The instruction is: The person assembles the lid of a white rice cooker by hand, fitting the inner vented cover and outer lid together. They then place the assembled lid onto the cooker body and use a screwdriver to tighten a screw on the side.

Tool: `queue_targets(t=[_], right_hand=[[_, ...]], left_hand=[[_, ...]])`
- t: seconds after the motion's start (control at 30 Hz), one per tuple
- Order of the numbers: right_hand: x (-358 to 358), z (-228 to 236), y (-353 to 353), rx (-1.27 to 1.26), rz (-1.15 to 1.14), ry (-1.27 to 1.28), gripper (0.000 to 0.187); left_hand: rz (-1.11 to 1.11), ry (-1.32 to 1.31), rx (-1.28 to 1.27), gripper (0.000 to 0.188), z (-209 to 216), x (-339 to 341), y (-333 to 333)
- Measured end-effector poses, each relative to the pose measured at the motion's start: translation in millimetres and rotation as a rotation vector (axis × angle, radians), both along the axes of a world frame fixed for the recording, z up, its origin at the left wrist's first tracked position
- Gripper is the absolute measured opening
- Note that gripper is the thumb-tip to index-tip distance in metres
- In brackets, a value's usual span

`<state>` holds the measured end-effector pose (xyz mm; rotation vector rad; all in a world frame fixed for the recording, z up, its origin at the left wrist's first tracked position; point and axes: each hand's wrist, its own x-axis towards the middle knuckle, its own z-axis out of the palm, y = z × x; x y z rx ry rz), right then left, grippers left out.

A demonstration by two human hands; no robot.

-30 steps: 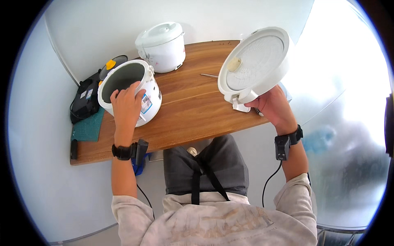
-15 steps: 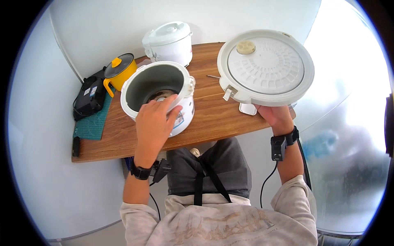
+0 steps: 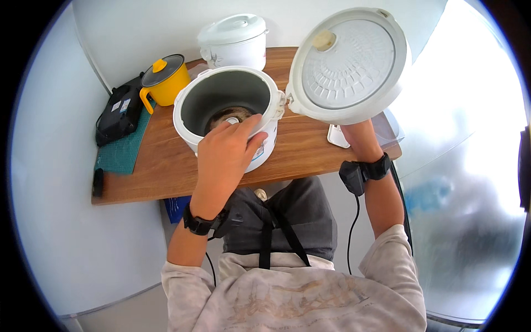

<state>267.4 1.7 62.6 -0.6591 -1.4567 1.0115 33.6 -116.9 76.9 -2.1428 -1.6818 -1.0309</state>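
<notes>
A white rice cooker body stands at the table's front, its grey inside bare and its bottom stained brown around a heating centre. My left hand grips the near rim, fingers bent over into the opening and thumb outside. In my right hand is the round white rice cooker lid, tilted with its ribbed underside toward me and a cream round cap near its upper left. The lid's hinge end lies right beside the hinge lugs on the body's right edge; whether they touch I cannot tell. Most right fingers are hidden under the lid.
Behind stands a second white rice cooker, closed. To the left are a yellow pot with a dark lid, a black case and a green cutting mat. Near my right wrist lies a small white piece on the wooden table.
My right hand has tilted the lid up more steeply and brought its hinge end to the body's right edge. The left hand and body sit slightly further right in view.
</notes>
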Motion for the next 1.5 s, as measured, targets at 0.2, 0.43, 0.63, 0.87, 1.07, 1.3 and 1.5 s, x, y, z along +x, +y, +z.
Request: queue_targets(t=[0.2, 0.43, 0.63, 0.87, 1.07, 1.3, 1.5], right_hand=[[24.7, -43.8, 26.4, 0.084, 0.038, -0.131, 0.051], [26.8, -74.6, 37.9, 0.038, 0.09, 0.015, 0.058], [24.0, -81.5, 32.4, -0.158, 0.35, 0.451, 0.051], [11.2, -74.3, 12.0, -0.172, 0.225, 0.47, 0.051], [21.1, -80.1, 3.5, -0.117, 0.36, 0.49, 0.051], [25.1, -78.5, -1.8, -0.162, 0.373, 0.481, 0.052], [11.8, -63.0, -10.0, -0.219, 0.015, 0.446, 0.053]], left_hand=[[0.038, 0.032, 0.021, 0.031, -0.5, 9.5, -1.6], [0.04, 0.06, 0.065, 0.031, -4.1, 9.7, 0.3], [0.033, 0.077, 0.138, 0.034, -9.8, 8.3, 3.0], [0.033, 0.08, 0.128, 0.033, -7.4, 8.8, 3.0], [0.044, 0.092, 0.136, 0.035, -7.8, 10.9, 2.9], [0.056, 0.105, 0.177, 0.038, -10.8, 9.4, 4.0], [-0.002, 0.001, 0.107, 0.035, 0.9, 13.2, -0.3]])
